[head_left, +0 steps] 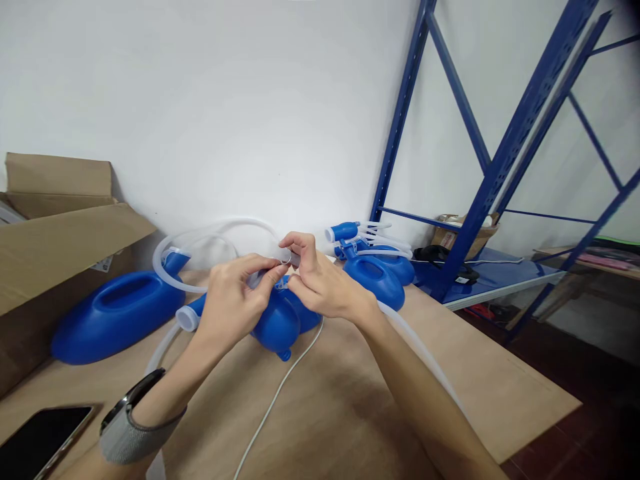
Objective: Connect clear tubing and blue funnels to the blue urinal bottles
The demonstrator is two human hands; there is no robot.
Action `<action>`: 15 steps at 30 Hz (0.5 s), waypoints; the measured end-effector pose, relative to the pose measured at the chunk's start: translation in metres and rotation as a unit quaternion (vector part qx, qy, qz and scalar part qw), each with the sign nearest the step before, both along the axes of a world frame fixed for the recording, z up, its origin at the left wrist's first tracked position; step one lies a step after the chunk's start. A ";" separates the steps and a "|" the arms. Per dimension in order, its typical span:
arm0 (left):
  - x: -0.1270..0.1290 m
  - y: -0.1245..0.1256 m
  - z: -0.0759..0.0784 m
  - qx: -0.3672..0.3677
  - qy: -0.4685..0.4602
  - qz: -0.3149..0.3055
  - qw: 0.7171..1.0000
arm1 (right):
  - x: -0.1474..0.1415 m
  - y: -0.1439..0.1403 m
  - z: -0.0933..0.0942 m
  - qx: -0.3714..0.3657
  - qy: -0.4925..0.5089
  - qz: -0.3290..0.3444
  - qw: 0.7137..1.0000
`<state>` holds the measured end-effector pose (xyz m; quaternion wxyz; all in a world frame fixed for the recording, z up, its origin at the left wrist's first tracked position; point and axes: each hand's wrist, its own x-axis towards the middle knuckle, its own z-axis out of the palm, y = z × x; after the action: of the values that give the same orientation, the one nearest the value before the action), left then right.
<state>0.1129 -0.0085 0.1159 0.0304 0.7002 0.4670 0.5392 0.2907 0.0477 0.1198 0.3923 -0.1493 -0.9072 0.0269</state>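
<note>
My left hand (235, 300) and my right hand (317, 280) meet over a blue plastic bottle (277, 323) lying on the wooden table (350, 400). Both pinch the end of a clear flexible tube (215, 230) that loops up and back to the left. My right fingers hold the tube's small ring-like end; my left fingers grip it just beside. A second blue bottle (117, 313) lies to the left, its neck joined to the tube loop. More blue bottles (380, 270) with tubes sit behind my right hand.
An open cardboard box (55, 233) stands at the left. A dark phone (40, 440) lies at the near left corner. A white cable (280, 393) runs across the table. A blue metal rack (480, 193) stands at the right, with the table edge and dark floor beyond.
</note>
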 end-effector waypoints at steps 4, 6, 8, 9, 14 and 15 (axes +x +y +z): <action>0.002 0.002 -0.001 -0.005 0.006 -0.017 1.000 | -0.003 0.000 -0.002 -0.021 0.049 0.001 0.999; 0.001 0.005 -0.002 -0.026 0.006 -0.031 0.999 | -0.002 0.001 0.000 -0.030 0.056 -0.003 0.998; 0.000 0.007 -0.004 -0.041 -0.010 -0.039 0.998 | 0.002 0.002 0.004 -0.038 0.031 -0.012 0.999; 0.000 0.008 -0.004 -0.044 -0.019 -0.038 0.998 | 0.005 0.002 0.007 -0.036 0.010 -0.024 0.999; -0.003 0.005 -0.001 -0.035 -0.026 -0.030 0.999 | 0.016 0.000 0.017 -0.032 -0.092 -0.175 0.980; -0.003 0.004 -0.001 -0.035 -0.024 -0.031 0.999 | 0.018 -0.001 0.018 -0.043 -0.103 -0.189 0.976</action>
<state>0.1095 -0.0045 0.1153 0.0828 0.6995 0.4628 0.5382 0.3082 0.0467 0.1377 0.2876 -0.3369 -0.8962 -0.0243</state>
